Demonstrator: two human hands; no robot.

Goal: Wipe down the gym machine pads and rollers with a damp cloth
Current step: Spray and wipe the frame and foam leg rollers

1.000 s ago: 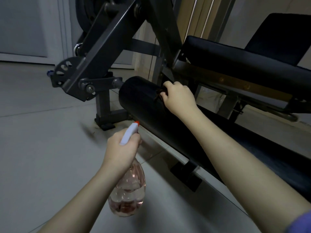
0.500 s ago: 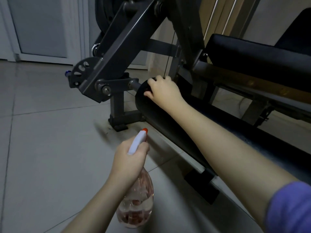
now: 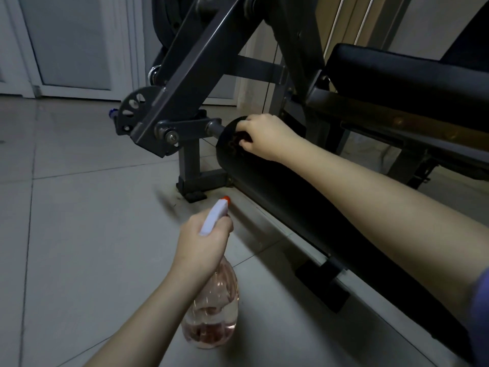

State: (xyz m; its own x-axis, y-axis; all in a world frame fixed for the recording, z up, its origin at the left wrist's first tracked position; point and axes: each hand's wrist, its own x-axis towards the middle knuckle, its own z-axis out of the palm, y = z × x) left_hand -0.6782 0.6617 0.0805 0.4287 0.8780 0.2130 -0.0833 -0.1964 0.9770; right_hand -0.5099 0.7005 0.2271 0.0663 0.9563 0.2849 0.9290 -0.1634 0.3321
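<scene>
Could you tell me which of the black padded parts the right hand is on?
The low roller: the right hand grips a cloth at its end. The upper pad sits higher, untouched.

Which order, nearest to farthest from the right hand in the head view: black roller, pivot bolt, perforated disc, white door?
1. Black roller: touched, under the right hand and its cloth.
2. Pivot bolt: just left of the roller's end.
3. Perforated disc: further left, beyond the bolt.
4. White door: far back, left.
</scene>
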